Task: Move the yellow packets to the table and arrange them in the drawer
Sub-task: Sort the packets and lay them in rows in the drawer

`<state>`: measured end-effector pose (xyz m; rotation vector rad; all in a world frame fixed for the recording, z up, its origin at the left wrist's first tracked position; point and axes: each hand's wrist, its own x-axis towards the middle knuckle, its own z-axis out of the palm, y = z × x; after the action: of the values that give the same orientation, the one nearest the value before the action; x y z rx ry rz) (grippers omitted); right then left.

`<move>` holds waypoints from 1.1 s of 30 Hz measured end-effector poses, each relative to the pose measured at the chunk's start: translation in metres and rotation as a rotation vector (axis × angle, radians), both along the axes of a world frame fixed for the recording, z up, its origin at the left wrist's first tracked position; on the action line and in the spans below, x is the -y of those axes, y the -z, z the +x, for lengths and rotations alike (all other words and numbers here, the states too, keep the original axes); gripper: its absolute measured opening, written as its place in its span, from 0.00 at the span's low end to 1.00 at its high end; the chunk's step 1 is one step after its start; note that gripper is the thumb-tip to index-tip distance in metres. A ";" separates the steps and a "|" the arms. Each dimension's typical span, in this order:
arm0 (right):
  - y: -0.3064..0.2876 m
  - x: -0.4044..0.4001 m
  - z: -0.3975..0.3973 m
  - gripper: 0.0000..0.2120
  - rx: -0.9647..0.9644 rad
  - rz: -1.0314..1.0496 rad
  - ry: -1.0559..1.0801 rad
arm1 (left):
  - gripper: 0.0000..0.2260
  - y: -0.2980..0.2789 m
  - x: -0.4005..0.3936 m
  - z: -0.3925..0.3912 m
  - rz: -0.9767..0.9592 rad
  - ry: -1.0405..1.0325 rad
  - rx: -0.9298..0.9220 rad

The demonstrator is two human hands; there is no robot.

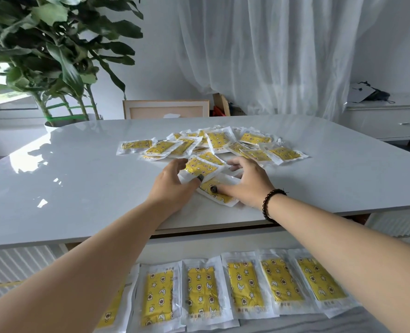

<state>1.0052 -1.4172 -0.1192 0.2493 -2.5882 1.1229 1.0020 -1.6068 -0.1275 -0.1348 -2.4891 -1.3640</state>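
From the head camera, a glossy pale grey table [79, 188] with rounded corners fills the middle of the frame, and a loose heap of yellow patterned packets in clear-and-white plastic wrappers [213, 145] lies scattered on it, just above centre. At the near edge of that heap the left hand [172, 186] curls its thumb and fingers round one yellow packet [200, 168], lifting its near end off the tabletop so that it sits tilted. Just to its right, the right hand [247, 183] rests on a second yellow packet [219, 191] lying flat on the table, the thumb laid across its yellow face and the fingers spread and gently bent over the far side; whether those fingers grip the wrapper cannot be told. A dark beaded bracelet [270, 205] circles the right wrist. Along the bottom of the frame, below the table's near edge, a neat row of the same yellow packets [242, 287] stands side by side, slightly overlapping, in the open drawer [343, 325], partly hidden by both forearms. In the upper left a large green leafy plant [55, 44] rises behind the table, sheer white curtains [271, 56] hang across the upper right, and a white low cabinet [386, 121] sits at the right edge.
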 end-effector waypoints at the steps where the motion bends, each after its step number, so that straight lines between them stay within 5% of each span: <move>1: 0.000 0.001 0.000 0.31 -0.015 -0.014 -0.007 | 0.28 -0.002 0.000 0.000 0.091 0.024 0.001; 5: -0.001 0.002 0.003 0.28 -0.068 -0.016 -0.012 | 0.29 -0.006 0.001 -0.006 0.294 -0.034 0.031; 12: -0.002 0.009 0.004 0.36 0.122 0.427 0.334 | 0.35 -0.011 -0.012 -0.022 -0.197 -0.250 0.214; 16: -0.003 0.009 0.002 0.40 0.182 0.523 0.247 | 0.42 -0.011 -0.015 -0.026 -0.372 -0.236 0.253; 24: -0.006 0.005 0.005 0.25 0.178 0.143 0.042 | 0.39 -0.011 -0.011 -0.027 -0.402 -0.165 0.244; 33: -0.048 0.021 -0.009 0.47 0.519 0.421 0.009 | 0.37 -0.009 -0.008 -0.028 -0.249 -0.291 0.194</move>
<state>0.9960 -1.4386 -0.0715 0.0345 -3.2714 0.6881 0.9738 -1.5984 -0.1186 0.3103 -2.6972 -0.9899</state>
